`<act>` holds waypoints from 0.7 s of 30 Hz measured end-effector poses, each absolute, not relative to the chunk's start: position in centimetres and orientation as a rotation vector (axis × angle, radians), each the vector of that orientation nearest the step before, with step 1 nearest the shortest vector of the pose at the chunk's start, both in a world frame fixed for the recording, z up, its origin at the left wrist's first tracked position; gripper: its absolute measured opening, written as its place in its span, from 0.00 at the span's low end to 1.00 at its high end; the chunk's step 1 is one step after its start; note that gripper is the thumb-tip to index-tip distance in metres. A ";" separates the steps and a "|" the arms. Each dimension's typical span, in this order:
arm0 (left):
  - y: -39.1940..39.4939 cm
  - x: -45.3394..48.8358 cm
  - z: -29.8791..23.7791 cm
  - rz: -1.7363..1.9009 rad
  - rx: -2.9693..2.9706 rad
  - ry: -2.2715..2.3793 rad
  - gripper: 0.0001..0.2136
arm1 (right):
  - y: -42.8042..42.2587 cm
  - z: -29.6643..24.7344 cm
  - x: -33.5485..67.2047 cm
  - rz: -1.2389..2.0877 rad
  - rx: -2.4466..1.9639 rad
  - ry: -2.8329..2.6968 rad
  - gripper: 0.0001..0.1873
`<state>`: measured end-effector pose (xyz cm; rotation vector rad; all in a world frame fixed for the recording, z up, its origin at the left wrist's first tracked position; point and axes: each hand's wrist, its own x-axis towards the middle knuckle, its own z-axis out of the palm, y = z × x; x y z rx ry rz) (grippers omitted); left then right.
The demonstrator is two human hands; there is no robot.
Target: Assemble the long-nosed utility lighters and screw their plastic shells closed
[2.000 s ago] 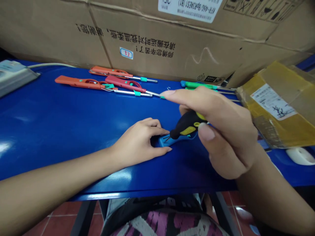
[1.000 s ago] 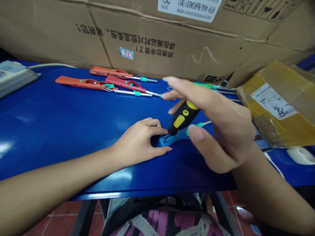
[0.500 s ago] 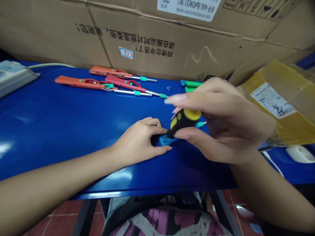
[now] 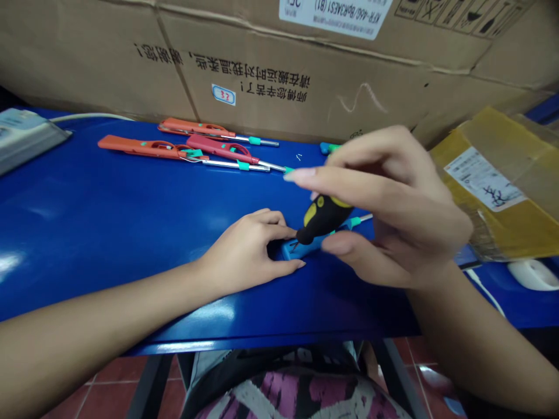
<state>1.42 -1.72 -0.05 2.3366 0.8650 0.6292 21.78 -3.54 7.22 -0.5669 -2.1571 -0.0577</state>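
The right hand (image 4: 406, 203) loosely holds a bulbous black-and-yellow screwdriver (image 4: 326, 219), tilted, its slim tip at the butt of a smooth blue plastic lighter (image 4: 310, 247) lying on the glossy blue table (image 4: 131, 227); the left hand (image 4: 247, 250) pinches that butt between thumb and forefinger. Behind stands a creased brown cardboard box (image 4: 174, 75)

the blue lighter (image 4: 306, 248) lies on the counter (image 4: 131, 221), its butt end between the thumb and forefinger of the left hand (image 4: 247, 247). its thin metal tube, wrapped in green tape near the base, points right and slightly away. the screwdriver (image 4: 325, 221), black with yellow patches, tilts over the butt end, tip down, its handle's top partly hidden by the right hand (image 4: 395, 212).
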 end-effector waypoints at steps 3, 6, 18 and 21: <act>-1.8 1.4 -0.2 0.688 2.350 0.856 0.11 | -3.8 6.9 21.8 0.252 -0.653 -2.185 0.19; -1.8 1.4 -0.2 0.675 2.354 0.859 0.12 | -3.6 6.5 21.7 0.169 -0.595 -2.061 0.15; -1.6 1.3 -0.3 0.631 2.361 0.860 0.12 | -3.3 6.8 21.2 0.192 -0.484 -2.104 0.20; -1.6 1.3 -0.3 0.617 2.357 0.870 0.12 | -3.1 6.9 21.4 -0.052 -0.528 -2.139 0.17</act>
